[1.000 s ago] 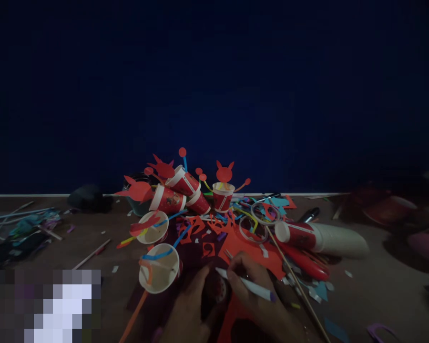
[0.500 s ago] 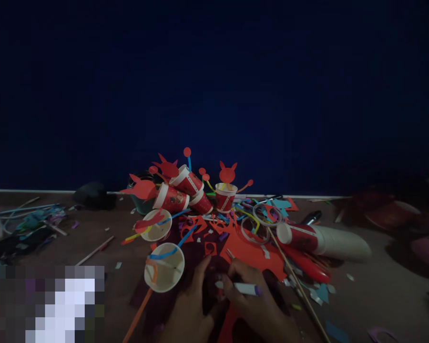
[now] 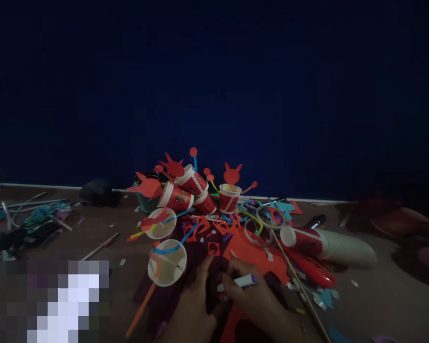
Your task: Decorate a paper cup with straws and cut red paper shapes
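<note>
My right hand (image 3: 250,290) is closed round a white marker (image 3: 243,281) with a purple end, which points to the right and slightly up. The marker's other end reaches toward my left hand (image 3: 196,305). That hand's index finger and thumb curve round a dark spot, and whatever lies between them is lost in shadow. Under and beyond both hands lie dark purple paper and a cut sheet of red paper (image 3: 250,252). A paper cup (image 3: 168,263) with blue and orange straws stands left of my left hand.
Behind are several red paper cups (image 3: 229,199) with red cut-out heads and straw arms. To the right are stacked cups (image 3: 346,247), tape rolls (image 3: 270,216), a red object (image 3: 314,271) and a thin stick (image 3: 300,286). Straws and scraps (image 3: 46,212) litter the left.
The view has shifted slightly, so everything sits a little further right. The marker's purple end has tilted upward in my right hand. My left hand keeps nearly the same pose.
</note>
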{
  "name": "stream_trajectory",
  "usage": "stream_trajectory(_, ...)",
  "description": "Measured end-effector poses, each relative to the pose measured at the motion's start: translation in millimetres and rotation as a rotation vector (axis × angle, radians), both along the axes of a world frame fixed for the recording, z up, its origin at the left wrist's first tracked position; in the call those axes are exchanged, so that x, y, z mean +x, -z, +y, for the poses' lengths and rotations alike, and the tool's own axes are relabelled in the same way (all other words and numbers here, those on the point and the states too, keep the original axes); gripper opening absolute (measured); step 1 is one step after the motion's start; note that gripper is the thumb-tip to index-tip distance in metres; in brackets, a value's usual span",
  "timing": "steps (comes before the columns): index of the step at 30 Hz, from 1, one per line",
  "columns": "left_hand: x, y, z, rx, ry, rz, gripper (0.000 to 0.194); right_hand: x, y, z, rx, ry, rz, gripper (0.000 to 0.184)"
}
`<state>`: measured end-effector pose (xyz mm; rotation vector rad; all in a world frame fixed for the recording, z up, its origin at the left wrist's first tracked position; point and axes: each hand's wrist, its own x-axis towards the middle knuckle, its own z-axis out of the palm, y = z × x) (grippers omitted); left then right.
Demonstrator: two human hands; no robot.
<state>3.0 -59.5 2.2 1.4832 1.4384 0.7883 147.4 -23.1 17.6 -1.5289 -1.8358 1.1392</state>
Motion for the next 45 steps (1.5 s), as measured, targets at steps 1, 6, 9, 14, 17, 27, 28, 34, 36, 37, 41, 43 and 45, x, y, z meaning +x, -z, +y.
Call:
stream_trajectory(1, 0, -0.1, 0, 0.006, -0.003, -0.001, 0.075, -1, -2.9, 3, 0.004, -0.009, -0.034, 0.014)
stream_trajectory(6, 0, -4.6, -1, -0.006, -0.021, 0.001, 0.069, -5, -21.8, 22, -0.064, -0.148, -0.248, 0.006)
stream_trajectory(9, -4, -6.0, -1, -0.009, 0.041, -0.033, 0.07, -9, -34.7, 30, -0.054, -0.26, -0.321, 0.01)
stream_trajectory(14, -5, -3.5, 0, -0.015, 0.068, -0.125, 0.08, -25, -55.4, 26, 0.116, -0.384, -0.58, 0.015)
stream_trajectory(17, -1, -6.5, 0, -0.023, 0.052, -0.136, 0.078, -30, -54.4, 17, 0.253, -0.436, -0.74, 0.02)
stream_trajectory(27, -9, 0.1, 0, 0.05, 0.154, -0.051, 0.076, 11, -7.2, -12, 0.547, -0.4, -0.345, 0.014)
stream_trajectory(28, -9, -0.1, 0, 0.021, 0.141, -0.036, 0.077, 13, -7.4, -12, 0.468, -0.36, -0.294, 0.015)
stream_trajectory(34, -2, -7.2, 1, -0.059, 0.044, -0.012, 0.076, 6, -12.0, 1, 0.056, -0.208, -0.038, 0.014)
stream_trajectory(36, -1, -8.5, 2, -0.041, 0.037, -0.011, 0.075, 5, -15.2, 8, -0.049, -0.206, -0.022, 0.012)
stream_trajectory(37, -1, -9.0, 2, -0.04, 0.031, -0.008, 0.075, 4, -17.3, 12, -0.086, -0.208, -0.026, 0.01)
stream_trajectory(41, -2, -9.5, 1, -0.053, 0.005, -0.012, 0.073, 1, -29.2, 24, -0.177, -0.279, -0.103, 0.008)
stream_trajectory(43, -3, -8.3, 1, -0.024, 0.033, -0.053, 0.074, -4, -37.1, 27, -0.139, -0.325, -0.211, 0.011)
stream_trajectory(45, -4, -6.4, 0, 0.011, 0.07, -0.106, 0.076, -12, -44.1, 27, -0.013, -0.362, -0.361, 0.013)
